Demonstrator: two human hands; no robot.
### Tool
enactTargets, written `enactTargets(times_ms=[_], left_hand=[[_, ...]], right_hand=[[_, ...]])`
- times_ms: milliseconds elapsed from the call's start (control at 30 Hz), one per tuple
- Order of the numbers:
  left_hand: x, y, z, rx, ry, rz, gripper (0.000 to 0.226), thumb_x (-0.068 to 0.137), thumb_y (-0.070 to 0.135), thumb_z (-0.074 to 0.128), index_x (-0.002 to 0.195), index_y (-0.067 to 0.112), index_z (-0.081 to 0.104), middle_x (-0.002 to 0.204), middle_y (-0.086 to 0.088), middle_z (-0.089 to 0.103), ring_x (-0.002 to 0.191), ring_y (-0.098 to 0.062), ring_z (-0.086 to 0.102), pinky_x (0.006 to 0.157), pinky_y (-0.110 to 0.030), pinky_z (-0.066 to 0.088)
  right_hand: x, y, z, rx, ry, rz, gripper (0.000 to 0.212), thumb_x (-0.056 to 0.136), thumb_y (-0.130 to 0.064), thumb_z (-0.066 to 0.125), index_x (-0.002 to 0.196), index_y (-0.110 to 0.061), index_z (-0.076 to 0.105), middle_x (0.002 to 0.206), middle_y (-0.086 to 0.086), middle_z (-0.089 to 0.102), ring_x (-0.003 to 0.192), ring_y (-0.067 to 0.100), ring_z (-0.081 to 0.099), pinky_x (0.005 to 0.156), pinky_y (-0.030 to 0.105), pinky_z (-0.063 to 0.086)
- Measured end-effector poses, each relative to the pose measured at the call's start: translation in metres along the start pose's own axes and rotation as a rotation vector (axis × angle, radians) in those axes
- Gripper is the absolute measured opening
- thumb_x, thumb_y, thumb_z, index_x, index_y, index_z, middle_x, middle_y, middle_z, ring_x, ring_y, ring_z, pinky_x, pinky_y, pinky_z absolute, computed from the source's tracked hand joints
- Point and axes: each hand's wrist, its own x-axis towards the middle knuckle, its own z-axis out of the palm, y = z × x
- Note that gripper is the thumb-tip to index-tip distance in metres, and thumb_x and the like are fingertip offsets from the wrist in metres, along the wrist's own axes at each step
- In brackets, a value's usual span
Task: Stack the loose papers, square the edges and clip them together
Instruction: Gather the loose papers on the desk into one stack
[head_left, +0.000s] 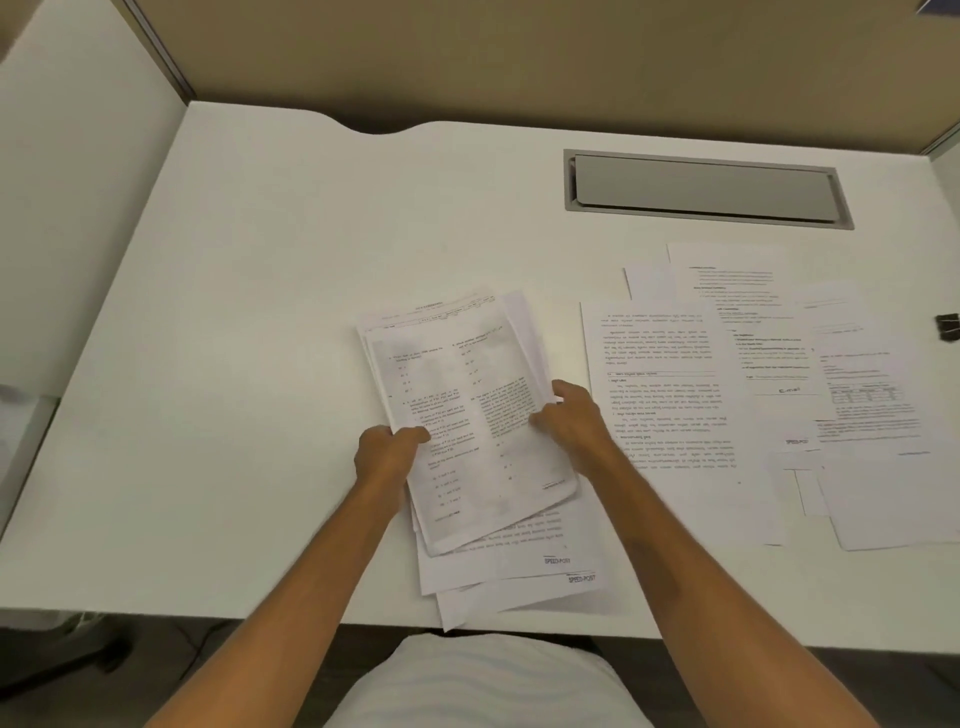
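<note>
A stack of printed papers (457, 400) sits at the desk's middle, its edges uneven and fanned at the top. My left hand (387, 454) grips the stack's left edge and my right hand (569, 418) grips its right edge. Under the stack lie a few loose sheets (530, 566) that reach the desk's front edge. More loose sheets (753, 395) are spread over the right side of the desk, overlapping one another. A black binder clip (948, 327) lies at the far right edge of the view.
The white desk (260, 312) has a grey cable flap (704, 188) at the back right. A beige partition (519, 57) closes the back, a white panel (78, 156) the left. The desk's front edge runs just above my lap.
</note>
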Motion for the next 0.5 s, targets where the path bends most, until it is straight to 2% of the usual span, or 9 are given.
enactTargets(times_ms=[67, 100, 200, 267, 400, 500], left_hand=[[0.002, -0.001, -0.001, 0.038, 0.005, 0.033, 0.028, 0.084, 0.007, 0.072, 0.110, 0.004, 0.062, 0.110, -0.013, 0.071, 0.094, -0.031, 0.070, 0.081, -0.040, 0.060], [0.002, -0.001, -0.002, 0.047, 0.009, 0.050, 0.027, 0.083, 0.005, 0.072, 0.108, 0.006, 0.061, 0.111, -0.013, 0.070, 0.095, -0.031, 0.069, 0.083, -0.041, 0.060], [-0.005, 0.007, -0.008, -0.036, -0.023, 0.105, 0.033, 0.084, 0.000, 0.072, 0.113, 0.006, 0.058, 0.115, -0.013, 0.069, 0.096, -0.029, 0.069, 0.075, -0.037, 0.058], [-0.014, 0.021, -0.014, -0.146, -0.124, 0.176, 0.034, 0.086, -0.001, 0.071, 0.117, 0.007, 0.061, 0.117, -0.012, 0.071, 0.098, -0.028, 0.072, 0.075, -0.035, 0.060], [-0.040, 0.060, -0.023, -0.232, -0.304, 0.385, 0.032, 0.092, 0.000, 0.064, 0.118, 0.018, 0.066, 0.115, -0.002, 0.075, 0.103, -0.023, 0.073, 0.078, -0.035, 0.061], [-0.058, 0.086, -0.023, -0.215, -0.308, 0.569, 0.039, 0.094, 0.000, 0.063, 0.121, 0.028, 0.062, 0.115, 0.004, 0.074, 0.106, -0.019, 0.072, 0.082, -0.039, 0.061]], right_hand=[[-0.002, 0.001, -0.007, 0.012, -0.053, -0.095, 0.046, 0.086, -0.003, 0.068, 0.130, -0.012, 0.060, 0.123, 0.003, 0.067, 0.100, 0.020, 0.067, 0.078, 0.026, 0.058], [-0.005, 0.000, -0.010, 0.028, -0.068, -0.137, 0.043, 0.087, 0.000, 0.068, 0.127, -0.012, 0.062, 0.117, 0.003, 0.068, 0.096, 0.020, 0.068, 0.075, 0.024, 0.058], [-0.013, -0.004, -0.022, 0.158, -0.095, -0.234, 0.039, 0.086, 0.001, 0.071, 0.120, -0.016, 0.065, 0.112, 0.005, 0.074, 0.097, 0.025, 0.073, 0.085, 0.039, 0.062], [-0.019, -0.009, -0.031, 0.282, -0.117, -0.279, 0.039, 0.086, 0.003, 0.071, 0.119, -0.016, 0.066, 0.111, 0.008, 0.076, 0.097, 0.028, 0.074, 0.087, 0.045, 0.061], [-0.031, -0.032, -0.052, 0.479, -0.147, -0.417, 0.040, 0.086, 0.010, 0.065, 0.121, -0.010, 0.065, 0.108, 0.006, 0.077, 0.097, 0.026, 0.075, 0.078, 0.035, 0.061], [-0.039, -0.054, -0.061, 0.468, -0.115, -0.542, 0.040, 0.090, 0.008, 0.063, 0.121, -0.016, 0.062, 0.109, -0.001, 0.076, 0.100, 0.022, 0.074, 0.083, 0.035, 0.061]])
